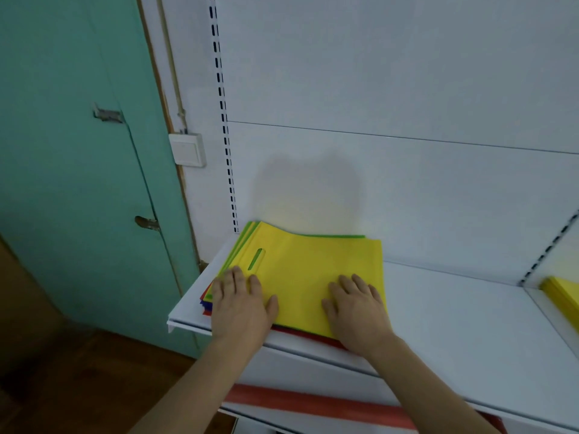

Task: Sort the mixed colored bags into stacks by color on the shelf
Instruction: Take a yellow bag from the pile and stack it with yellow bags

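Both hands lie flat, fingers straight and spread a little, so neither makes a closed grip on anything. The left hand (239, 303) presses palm-down on the near left part of the yellow bag (316, 277), its fingertips just short of the bag's slot handle (256, 259), through which green shows. The right hand (357, 311) presses palm-down on the near right part of the same bag, its wrist over the bag's front edge.

The yellow bag is the top sheet of a mixed stack of bags (210, 300) at the left end of the white shelf (454, 308). Green bag edges (241, 238) stick out along the stack's left and back sides; red and blue edges show low at the left front corner, and a red edge runs under the yellow bag's front between the two hands. The stack's back left corner lies near the shelf's perforated upright (224, 120).

At the far right edge, beyond another upright, a separate stack of yellow bags (564, 299) lies on the neighbouring shelf, well apart from the mixed stack. A red strip (313, 404) runs below the shelf's front. Left of the shelving stand a green door (72, 151) and a white wall switch (187, 149).
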